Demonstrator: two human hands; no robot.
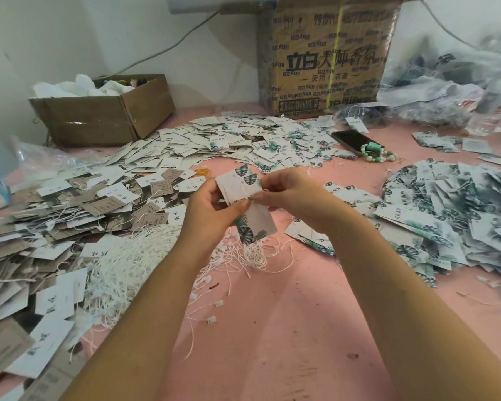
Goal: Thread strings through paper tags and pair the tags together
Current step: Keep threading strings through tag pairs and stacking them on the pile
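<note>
My left hand (211, 209) grips two white paper tags with green leaf prints, an upper tag (239, 178) and a lower tag (255, 227), above the pink table. My right hand (289, 192) pinches a thin white string (245, 189) where the two tags meet. Whether the string passes through a hole cannot be seen. A heap of loose white strings (128, 261) lies under and left of my hands.
Piles of brown and white tags (55, 215) cover the left, leaf tags (434, 215) the right, more tags (243, 140) at the back. A phone (350, 140) and bead bracelet (376, 154), two cardboard boxes (104, 117) (327, 59) and plastic bags (457, 82) stand behind. Bare pink table (287, 328) lies between my arms.
</note>
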